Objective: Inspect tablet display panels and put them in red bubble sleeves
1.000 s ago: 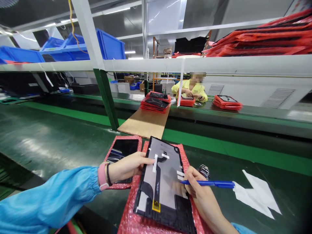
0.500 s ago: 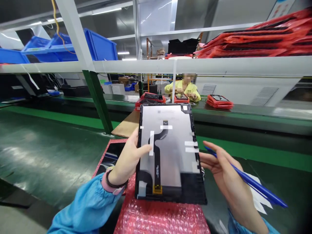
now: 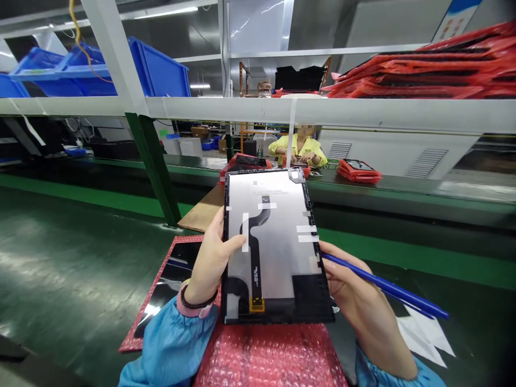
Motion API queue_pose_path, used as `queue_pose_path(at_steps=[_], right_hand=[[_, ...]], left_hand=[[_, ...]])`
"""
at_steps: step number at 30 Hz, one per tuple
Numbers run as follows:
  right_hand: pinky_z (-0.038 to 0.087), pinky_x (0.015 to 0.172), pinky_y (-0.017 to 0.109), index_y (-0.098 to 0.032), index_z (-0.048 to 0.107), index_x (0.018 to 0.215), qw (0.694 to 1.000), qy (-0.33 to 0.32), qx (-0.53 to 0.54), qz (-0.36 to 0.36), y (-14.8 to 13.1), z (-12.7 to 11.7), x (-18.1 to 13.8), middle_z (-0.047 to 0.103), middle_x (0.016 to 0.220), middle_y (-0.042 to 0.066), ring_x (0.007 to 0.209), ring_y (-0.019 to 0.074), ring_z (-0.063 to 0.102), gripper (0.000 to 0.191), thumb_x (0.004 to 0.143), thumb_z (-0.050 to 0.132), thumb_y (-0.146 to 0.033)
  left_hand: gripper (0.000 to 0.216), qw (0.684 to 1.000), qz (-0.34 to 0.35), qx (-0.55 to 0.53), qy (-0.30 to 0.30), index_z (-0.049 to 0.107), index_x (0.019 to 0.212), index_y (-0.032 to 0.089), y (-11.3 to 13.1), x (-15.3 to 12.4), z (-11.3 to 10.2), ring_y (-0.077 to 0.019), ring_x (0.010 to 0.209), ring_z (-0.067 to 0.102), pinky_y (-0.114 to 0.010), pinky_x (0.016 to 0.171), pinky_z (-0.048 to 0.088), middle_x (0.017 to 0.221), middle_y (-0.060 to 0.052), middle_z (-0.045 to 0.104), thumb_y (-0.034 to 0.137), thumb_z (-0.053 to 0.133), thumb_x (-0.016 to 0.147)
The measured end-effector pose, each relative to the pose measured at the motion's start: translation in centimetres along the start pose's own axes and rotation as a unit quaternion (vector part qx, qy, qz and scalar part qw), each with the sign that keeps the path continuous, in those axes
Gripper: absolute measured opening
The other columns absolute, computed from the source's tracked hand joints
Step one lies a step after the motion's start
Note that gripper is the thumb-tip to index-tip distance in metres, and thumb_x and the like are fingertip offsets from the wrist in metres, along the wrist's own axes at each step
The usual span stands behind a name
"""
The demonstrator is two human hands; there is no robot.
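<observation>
Upright, the panel [image 3: 274, 247] sits pinched between left fingers [image 3: 231, 244] and right fingers [image 3: 328, 258].

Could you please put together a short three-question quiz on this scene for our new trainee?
1. True or false: the panel lies flat on the bubble wrap.
2. What does the right hand hold besides the panel? A) a blue pen B) a tape roll C) a screwdriver
3. Which side of the panel faces the camera, the glass front or the back with the flex cable?

Key
1. False: both hands hold it raised above the wrap, the left hand on its left edge.
2. A: the blue pen sticks out to the right.
3. The back, with the cable and white tape strips.
</observation>
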State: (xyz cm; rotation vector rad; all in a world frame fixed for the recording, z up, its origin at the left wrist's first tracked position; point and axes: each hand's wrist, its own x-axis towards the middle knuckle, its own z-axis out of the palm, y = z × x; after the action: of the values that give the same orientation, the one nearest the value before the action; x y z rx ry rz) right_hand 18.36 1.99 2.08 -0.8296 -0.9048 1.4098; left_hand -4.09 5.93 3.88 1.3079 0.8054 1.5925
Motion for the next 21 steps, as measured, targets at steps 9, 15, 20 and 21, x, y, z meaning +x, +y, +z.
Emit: queue_pose_path(at_steps=[9,15,20,21], right_hand=[[0.049,0.056,0.029,-0.026,0.075,0.102,0.989,0.006,-0.13,-0.075,2.1,-1.4,-0.4,0.069,0.068,0.0,0.061,0.0169,0.061,0.037,0.068,0.08,-0.038],[0.049,0.06,0.032,-0.022,0.078,0.088,0.98,0.086,-0.173,-0.051,2.5,-1.5,-0.5,0.073,0.084,0.007,0.07,0.022,0.064,0.032,0.072,0.072,-0.05],[0.042,0.05,0.027,-0.019,0.077,0.073,0.992,0.093,-0.082,-0.039,2.4,-0.6,-0.1,0.064,0.056,0.001,0.053,0.0155,0.055,0.032,0.065,0.079,-0.05],[0.041,0.047,0.025,-0.019,0.075,0.067,0.994,0.092,-0.055,-0.035,2.3,-0.3,0.0,0.06,0.051,-0.001,0.05,0.0138,0.052,0.033,0.063,0.079,-0.052]], left_hand=[[0.059,0.998,-0.042,0.015,-0.036,0.05,0.131,0.025,-0.3,-0.6,-0.8,-0.0204,0.114,0.06,-0.022,0.09,0.049,0.129,-0.001,0.063,0.015,0.068,0.076],[0.058,0.998,-0.018,0.056,-0.035,0.051,0.13,0.025,0.2,-1.4,-0.7,-0.0194,0.114,0.061,-0.019,0.089,0.049,0.127,-0.001,0.064,0.023,0.072,0.076],[0.058,0.998,-0.033,0.048,-0.027,0.052,0.129,0.024,0.2,-1.5,-0.5,-0.0201,0.11,0.064,-0.021,0.087,0.051,0.122,-0.001,0.067,0.023,0.073,0.075],[0.059,0.998,-0.04,0.047,-0.027,0.052,0.13,0.023,0.1,-1.4,-0.5,-0.0209,0.11,0.064,-0.022,0.087,0.052,0.122,-0.002,0.067,0.023,0.073,0.075]])
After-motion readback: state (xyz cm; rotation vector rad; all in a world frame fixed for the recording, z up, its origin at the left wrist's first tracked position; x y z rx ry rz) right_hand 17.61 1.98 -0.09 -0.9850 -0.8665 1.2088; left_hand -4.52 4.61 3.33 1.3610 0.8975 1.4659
